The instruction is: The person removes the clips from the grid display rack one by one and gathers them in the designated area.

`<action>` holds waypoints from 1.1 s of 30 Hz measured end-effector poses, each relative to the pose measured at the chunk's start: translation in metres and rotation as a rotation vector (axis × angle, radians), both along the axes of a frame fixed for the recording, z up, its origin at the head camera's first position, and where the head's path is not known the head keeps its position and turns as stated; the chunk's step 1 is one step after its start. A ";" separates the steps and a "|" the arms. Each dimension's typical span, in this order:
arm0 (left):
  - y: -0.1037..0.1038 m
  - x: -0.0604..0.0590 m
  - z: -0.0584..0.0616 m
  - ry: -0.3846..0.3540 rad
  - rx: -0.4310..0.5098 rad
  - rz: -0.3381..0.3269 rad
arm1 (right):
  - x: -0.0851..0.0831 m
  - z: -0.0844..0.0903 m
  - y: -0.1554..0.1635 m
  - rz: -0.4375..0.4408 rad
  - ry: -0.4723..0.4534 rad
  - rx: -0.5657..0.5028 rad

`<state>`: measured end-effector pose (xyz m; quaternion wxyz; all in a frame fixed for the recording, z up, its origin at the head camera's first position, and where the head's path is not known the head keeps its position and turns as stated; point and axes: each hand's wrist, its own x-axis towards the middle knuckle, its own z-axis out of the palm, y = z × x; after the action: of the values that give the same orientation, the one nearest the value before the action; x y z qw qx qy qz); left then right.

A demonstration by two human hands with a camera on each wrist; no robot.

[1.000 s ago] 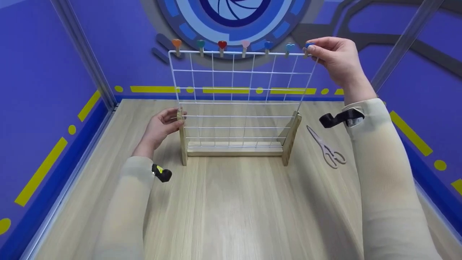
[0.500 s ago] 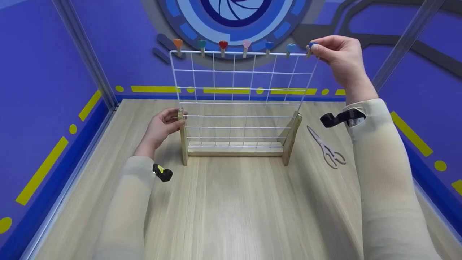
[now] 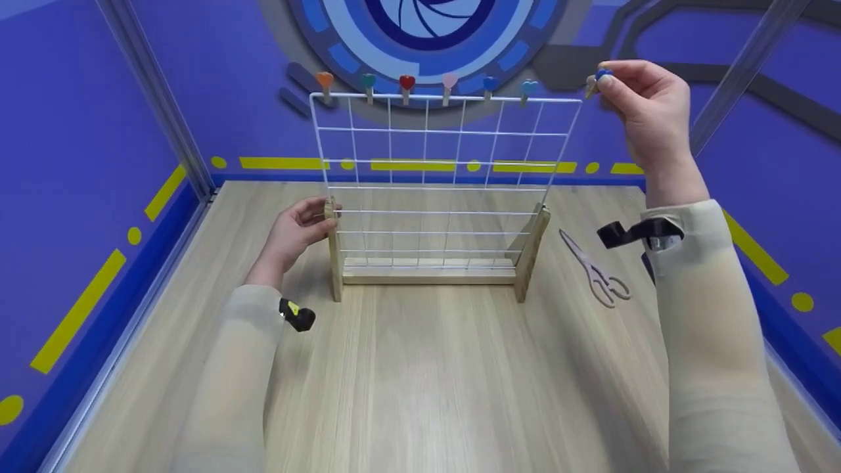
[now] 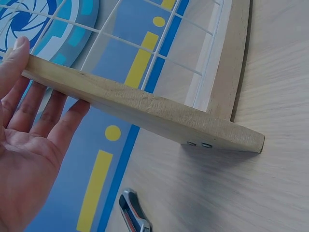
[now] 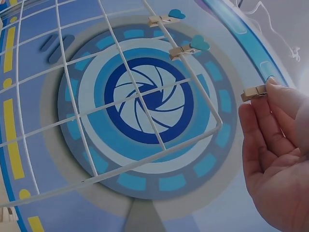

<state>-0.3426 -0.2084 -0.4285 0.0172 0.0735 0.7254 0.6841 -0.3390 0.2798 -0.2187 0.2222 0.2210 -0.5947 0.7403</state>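
Note:
A white wire grid (image 3: 443,134) stands upright in a wooden stand (image 3: 427,280). My left hand (image 3: 289,233) holds the stand's left side post (image 4: 145,104), thumb on one face and fingers on the other. To the right of the grid's top corner, and apart from it, my right hand (image 3: 660,121) pinches a small wooden clothespin (image 5: 253,93) with a blue heart on it. Several heart clothespins line the grid's top wire, from an orange one (image 3: 324,80) at the left to a light blue one (image 3: 529,87) at the right.
Scissors (image 3: 594,272) with pale handles lie on the wooden table (image 3: 420,374), right of the stand. A utility knife (image 4: 134,212) shows at the bottom of the left wrist view. Blue printed walls (image 3: 72,164) surround the table.
The blue-heart clothespin has come off the right end of the top wire. My right hand has carried it right and slightly up. My left hand keeps its place on the post.

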 end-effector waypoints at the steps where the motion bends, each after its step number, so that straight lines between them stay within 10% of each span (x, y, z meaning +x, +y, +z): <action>1: 0.000 0.000 0.000 0.000 0.002 0.001 | 0.003 -0.002 0.001 0.000 0.012 0.002; 16: 0.000 -0.001 -0.004 0.016 0.013 0.014 | 0.046 -0.060 0.004 -0.059 -0.033 0.227; 33: 0.000 -0.001 -0.005 0.021 0.015 0.015 | 0.066 -0.159 -0.011 0.058 -0.381 0.494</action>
<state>-0.3435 -0.2084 -0.4333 0.0040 0.0754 0.7210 0.6888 -0.2734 0.2683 -0.3782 0.0254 0.1425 -0.7811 0.6074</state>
